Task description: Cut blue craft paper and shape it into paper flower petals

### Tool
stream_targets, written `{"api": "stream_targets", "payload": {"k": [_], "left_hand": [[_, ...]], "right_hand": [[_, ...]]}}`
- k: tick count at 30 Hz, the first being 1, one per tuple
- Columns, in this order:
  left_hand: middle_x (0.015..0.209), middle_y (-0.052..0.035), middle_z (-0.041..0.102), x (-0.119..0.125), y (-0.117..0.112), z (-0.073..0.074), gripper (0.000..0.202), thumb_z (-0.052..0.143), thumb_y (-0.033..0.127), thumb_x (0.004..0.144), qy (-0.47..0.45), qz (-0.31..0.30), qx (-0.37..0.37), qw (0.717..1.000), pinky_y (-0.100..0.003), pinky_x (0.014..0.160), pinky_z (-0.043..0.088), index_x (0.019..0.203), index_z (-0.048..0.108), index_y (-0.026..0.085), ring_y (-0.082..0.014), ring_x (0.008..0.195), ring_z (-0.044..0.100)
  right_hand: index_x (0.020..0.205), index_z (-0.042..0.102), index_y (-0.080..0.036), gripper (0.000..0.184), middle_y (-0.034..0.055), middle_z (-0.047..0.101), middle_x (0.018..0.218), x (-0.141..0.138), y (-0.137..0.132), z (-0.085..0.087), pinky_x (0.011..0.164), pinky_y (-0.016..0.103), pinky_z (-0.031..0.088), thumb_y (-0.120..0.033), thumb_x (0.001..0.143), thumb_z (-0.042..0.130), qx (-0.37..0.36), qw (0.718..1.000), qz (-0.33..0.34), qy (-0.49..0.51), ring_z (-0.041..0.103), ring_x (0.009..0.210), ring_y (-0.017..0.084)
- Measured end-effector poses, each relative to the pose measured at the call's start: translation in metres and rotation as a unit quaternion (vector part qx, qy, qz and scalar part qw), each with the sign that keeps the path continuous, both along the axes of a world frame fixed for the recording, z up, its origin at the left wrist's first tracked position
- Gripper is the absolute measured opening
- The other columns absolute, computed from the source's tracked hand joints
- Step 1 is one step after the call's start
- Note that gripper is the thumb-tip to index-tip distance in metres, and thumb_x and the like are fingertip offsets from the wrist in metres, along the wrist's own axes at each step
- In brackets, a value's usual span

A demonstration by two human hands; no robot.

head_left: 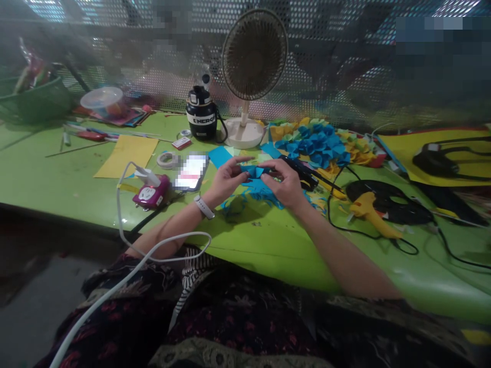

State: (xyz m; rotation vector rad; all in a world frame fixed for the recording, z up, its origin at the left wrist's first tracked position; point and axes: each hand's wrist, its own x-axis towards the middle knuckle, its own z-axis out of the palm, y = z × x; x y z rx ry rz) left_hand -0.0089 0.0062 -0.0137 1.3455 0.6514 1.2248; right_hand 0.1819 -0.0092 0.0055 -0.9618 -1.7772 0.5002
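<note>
Between my two hands is a small folded piece of blue paper [254, 172]. The fingertips of my left hand [229, 179] pinch its left end, and my right hand [283, 180] grips the right end. Below the hands, blue paper scraps [263, 193] lie on the green table. A flat blue paper sheet [220, 156] rests just beyond my left fingers. Behind my right hand, a black tool [301, 173] is partly hidden. Farther back sits a heap of blue folded paper pieces [316, 143], with yellow and green ones around it.
A yellow glue gun [374, 214] with a black cord lies at the right. To the left are a phone [191, 172], a tape roll [168, 160], a purple power adapter [152, 193] and yellow paper [126, 156]. A fan [244, 133] and black jug [202, 120] stand behind. A white cable [164, 244] crosses my left forearm.
</note>
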Motion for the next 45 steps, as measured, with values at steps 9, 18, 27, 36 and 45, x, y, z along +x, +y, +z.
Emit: {"api": "stream_targets", "payload": {"k": [9, 18, 27, 36, 45], "left_hand": [[0.088, -0.0023, 0.073, 0.0, -0.001, 0.001, 0.046, 0.075, 0.022, 0.083, -0.017, -0.015, -0.032, 0.999, -0.031, 0.085, 0.06, 0.127, 0.061, 0.021, -0.0131, 0.08, 0.071], [0.078, 0.0005, 0.071, 0.001, -0.002, 0.001, 0.049, 0.079, 0.022, 0.08, -0.039, -0.002, -0.07, 0.997, -0.034, 0.086, 0.06, 0.126, 0.062, 0.022, -0.014, 0.075, 0.072], [0.078, 0.0008, 0.07, 0.0, 0.001, -0.003, 0.054, 0.081, 0.023, 0.077, -0.073, -0.018, -0.101, 0.992, -0.036, 0.09, 0.059, 0.127, 0.06, 0.021, -0.0149, 0.078, 0.072], [0.076, 0.0024, 0.07, 0.001, 0.001, -0.006, 0.052, 0.081, 0.022, 0.077, -0.075, 0.007, -0.129, 0.989, -0.034, 0.086, 0.06, 0.124, 0.061, 0.022, -0.0126, 0.075, 0.07], [0.066, 0.0059, 0.063, 0.004, 0.001, -0.006, 0.051, 0.079, 0.015, 0.078, -0.106, 0.056, -0.172, 0.978, -0.036, 0.089, 0.06, 0.124, 0.059, 0.018, -0.0109, 0.069, 0.068]], "right_hand": [[0.107, 0.077, -0.031, 0.025, 0.0045, 0.068, 0.128, 0.003, 0.003, -0.004, 0.11, 0.051, 0.047, -0.024, 0.089, 0.062, 0.057, 0.998, 0.006, -0.015, 0.062, 0.123, 0.025], [0.115, 0.076, -0.033, 0.028, 0.004, 0.067, 0.135, 0.002, 0.003, -0.008, 0.113, 0.052, 0.046, -0.028, 0.094, 0.058, 0.061, 0.997, 0.011, -0.043, 0.059, 0.13, 0.026], [0.118, 0.074, -0.035, 0.029, 0.0026, 0.063, 0.14, 0.006, 0.009, -0.014, 0.114, 0.057, 0.043, -0.034, 0.096, 0.055, 0.163, 0.976, -0.018, -0.14, 0.054, 0.135, 0.029], [0.129, 0.068, -0.032, 0.036, 0.005, 0.057, 0.149, 0.002, 0.014, -0.026, 0.114, 0.057, 0.043, -0.03, 0.098, 0.05, 0.195, 0.961, -0.048, -0.19, 0.049, 0.141, 0.029], [0.142, 0.056, -0.028, 0.045, 0.0073, 0.055, 0.15, -0.007, 0.005, -0.029, 0.122, 0.059, 0.03, -0.023, 0.098, 0.049, 0.196, 0.934, -0.04, -0.297, 0.043, 0.146, 0.028]]}}
